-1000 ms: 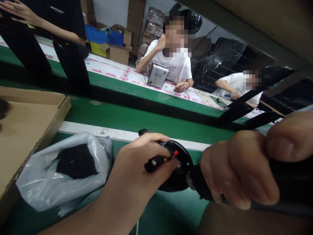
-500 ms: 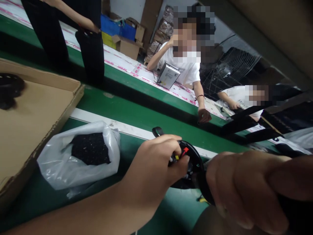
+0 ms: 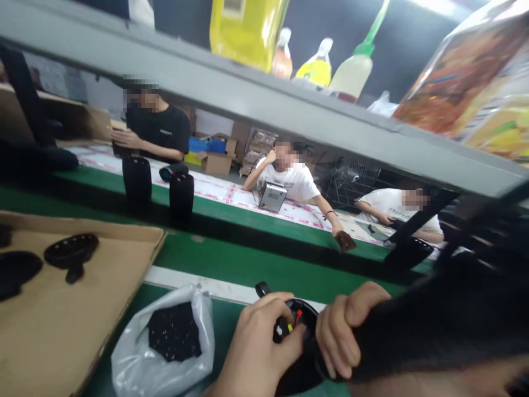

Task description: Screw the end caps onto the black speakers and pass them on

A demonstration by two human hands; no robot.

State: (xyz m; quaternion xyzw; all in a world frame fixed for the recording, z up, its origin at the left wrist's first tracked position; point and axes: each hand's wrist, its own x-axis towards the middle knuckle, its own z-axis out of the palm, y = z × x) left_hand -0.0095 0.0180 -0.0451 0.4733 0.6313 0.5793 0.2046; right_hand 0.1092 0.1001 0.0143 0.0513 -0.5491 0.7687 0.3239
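1. Head view shows the green desk (image 3: 231, 264) from close by, with the work mid-way by my guess: the round black part (image 3: 303, 353) sits low in front of the person, its red and yellow wire ends still exposed.
2. Cardboard tray (image 3: 136, 259) at left holds a few flat black pieces (image 3: 70, 251), well apart from each other.
3. Plastic bag (image 3: 136, 364) beside the tray lies open, with a heap of small black bits inside.
4. Left hand (image 3: 260, 342) pinches the part at the wires; right hand (image 3: 343, 331) is clenched around a dark blurred tool (image 3: 433, 325) touching the part.
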